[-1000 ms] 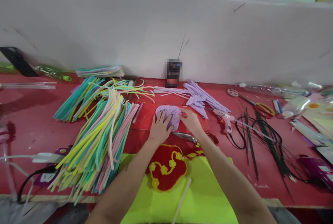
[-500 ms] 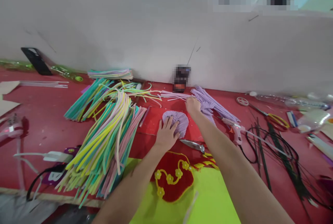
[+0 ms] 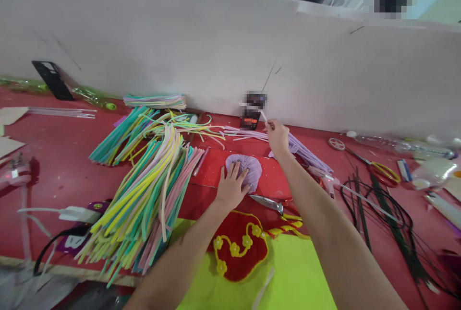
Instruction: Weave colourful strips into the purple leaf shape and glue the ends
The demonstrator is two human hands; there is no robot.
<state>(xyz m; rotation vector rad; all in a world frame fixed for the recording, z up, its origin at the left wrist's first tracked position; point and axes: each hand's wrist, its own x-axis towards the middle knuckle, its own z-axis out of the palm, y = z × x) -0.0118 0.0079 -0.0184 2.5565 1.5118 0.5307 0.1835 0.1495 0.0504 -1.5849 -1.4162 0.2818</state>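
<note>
My left hand (image 3: 231,186) lies flat with fingers spread on a lilac fan-shaped piece (image 3: 245,164) made of short strips, on a red felt sheet (image 3: 273,179). My right hand (image 3: 278,135) is further back, pinched on one lilac strip (image 3: 263,115) lifted from the pile of lilac strips (image 3: 306,151) by the white wall. Scissors (image 3: 268,201) lie just right of my left wrist.
A big heap of pastel foam strips (image 3: 144,190) fills the left. A red patch with yellow flowers (image 3: 237,247) lies on lime-green felt (image 3: 298,276). At the right are a glue gun (image 3: 326,180), black wires (image 3: 382,204) and yellow-handled scissors (image 3: 378,166). A white glue gun (image 3: 75,214) sits left.
My right hand left the lilac fan piece, reached back to the strip pile and lifted one strip. My left hand stayed pressed on the fan piece.
</note>
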